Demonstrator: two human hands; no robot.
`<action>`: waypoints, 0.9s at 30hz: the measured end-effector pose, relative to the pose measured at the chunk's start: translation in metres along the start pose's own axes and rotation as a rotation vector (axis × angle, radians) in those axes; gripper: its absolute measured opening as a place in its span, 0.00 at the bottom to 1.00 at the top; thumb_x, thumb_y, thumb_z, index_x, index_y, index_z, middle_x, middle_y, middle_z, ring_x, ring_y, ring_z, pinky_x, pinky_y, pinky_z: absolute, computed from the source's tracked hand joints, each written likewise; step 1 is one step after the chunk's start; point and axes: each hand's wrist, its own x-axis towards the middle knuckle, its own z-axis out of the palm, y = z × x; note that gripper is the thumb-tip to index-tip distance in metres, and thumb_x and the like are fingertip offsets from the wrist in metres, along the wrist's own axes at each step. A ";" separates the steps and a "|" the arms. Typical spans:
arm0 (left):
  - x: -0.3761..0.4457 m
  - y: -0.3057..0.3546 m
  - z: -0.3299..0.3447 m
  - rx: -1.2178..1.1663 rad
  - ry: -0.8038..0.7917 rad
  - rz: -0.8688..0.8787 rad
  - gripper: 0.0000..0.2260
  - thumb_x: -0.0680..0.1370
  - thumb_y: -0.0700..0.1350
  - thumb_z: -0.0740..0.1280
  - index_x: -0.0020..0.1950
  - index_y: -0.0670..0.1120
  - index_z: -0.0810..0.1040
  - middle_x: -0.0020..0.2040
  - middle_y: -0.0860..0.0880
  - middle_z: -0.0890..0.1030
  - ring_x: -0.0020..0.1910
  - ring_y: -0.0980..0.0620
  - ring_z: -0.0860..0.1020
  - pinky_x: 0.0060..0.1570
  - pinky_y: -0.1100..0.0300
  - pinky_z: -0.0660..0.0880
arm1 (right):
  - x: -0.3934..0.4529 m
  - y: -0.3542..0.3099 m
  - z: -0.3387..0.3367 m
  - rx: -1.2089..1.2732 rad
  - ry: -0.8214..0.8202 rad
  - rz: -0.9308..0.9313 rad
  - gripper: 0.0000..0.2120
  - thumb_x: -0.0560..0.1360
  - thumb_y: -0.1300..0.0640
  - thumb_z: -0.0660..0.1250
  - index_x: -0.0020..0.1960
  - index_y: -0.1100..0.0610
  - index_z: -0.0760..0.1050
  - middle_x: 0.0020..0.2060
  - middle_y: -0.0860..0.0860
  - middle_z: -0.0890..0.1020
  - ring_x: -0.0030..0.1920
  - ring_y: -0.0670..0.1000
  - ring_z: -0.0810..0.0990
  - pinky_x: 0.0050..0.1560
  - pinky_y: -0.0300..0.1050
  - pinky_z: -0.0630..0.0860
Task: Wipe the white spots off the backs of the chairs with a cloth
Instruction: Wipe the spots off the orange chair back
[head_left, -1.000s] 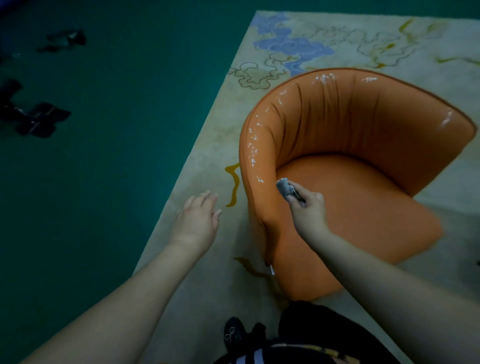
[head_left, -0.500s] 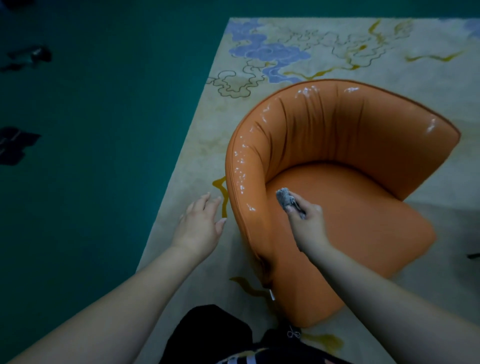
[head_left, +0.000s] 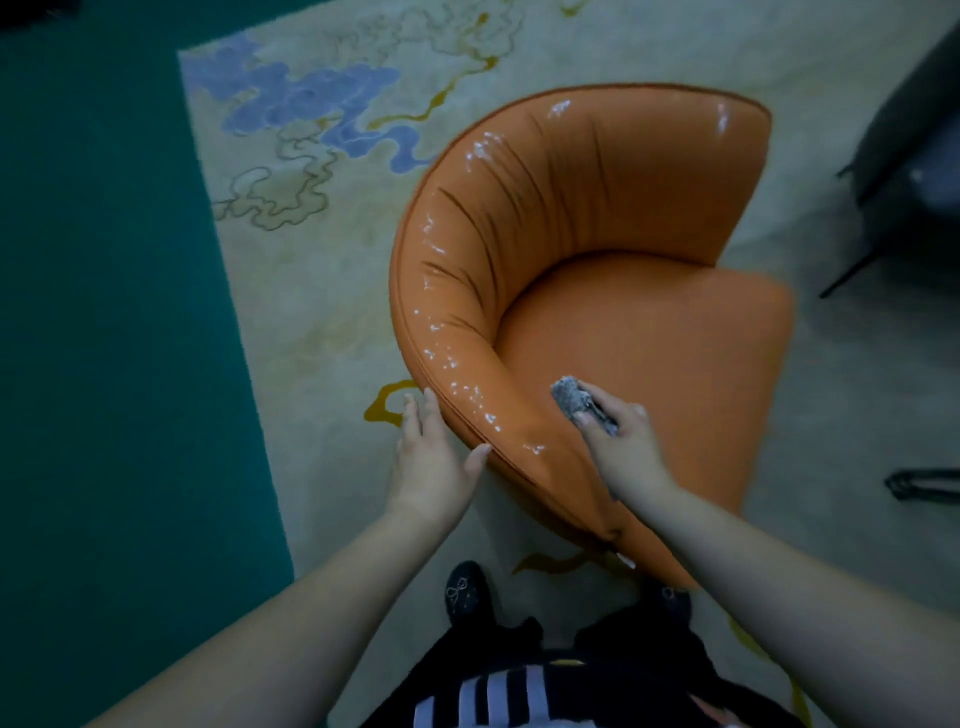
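An orange tub chair (head_left: 639, 332) with a curved back stands on a pale patterned rug. White spots (head_left: 457, 379) run along the top of its backrest, thickest on the near left curve. My left hand (head_left: 434, 457) lies with straight fingers against the outside of the backrest, thumb on the rim. My right hand (head_left: 621, 444) grips a small crumpled grey cloth (head_left: 571, 397) just inside the backrest, above the seat. The cloth sits close to the inner wall of the backrest; whether it touches is unclear.
The rug (head_left: 311, 291) has blue and yellow cloud patterns; teal floor (head_left: 98, 364) lies to the left. A dark piece of furniture (head_left: 914, 150) with thin legs stands at the right edge. My black shoes (head_left: 465, 595) are just in front of the chair.
I have stepped closer and the view has swung right over the chair. My left hand moved from the air beside the chair onto its backrest. The right hand still holds the cloth.
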 end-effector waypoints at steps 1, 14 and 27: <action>0.005 -0.002 0.002 -0.007 -0.012 0.021 0.45 0.74 0.60 0.67 0.78 0.45 0.42 0.79 0.45 0.44 0.77 0.44 0.51 0.72 0.51 0.56 | -0.004 0.001 0.003 0.012 0.030 0.019 0.19 0.78 0.59 0.64 0.68 0.47 0.73 0.54 0.54 0.69 0.45 0.38 0.71 0.55 0.29 0.63; 0.033 -0.010 0.032 -0.257 -0.068 0.038 0.52 0.69 0.50 0.76 0.77 0.38 0.42 0.78 0.42 0.42 0.77 0.46 0.48 0.66 0.66 0.52 | -0.010 0.013 0.043 0.030 -0.016 -0.042 0.20 0.76 0.64 0.66 0.66 0.51 0.74 0.48 0.52 0.67 0.51 0.46 0.69 0.53 0.20 0.60; 0.043 -0.019 0.048 -0.277 -0.065 0.008 0.52 0.69 0.46 0.77 0.77 0.39 0.41 0.78 0.42 0.42 0.76 0.48 0.47 0.59 0.77 0.44 | 0.000 0.034 0.058 -0.048 -0.053 -0.208 0.25 0.74 0.64 0.69 0.65 0.44 0.70 0.48 0.51 0.66 0.52 0.49 0.67 0.54 0.22 0.60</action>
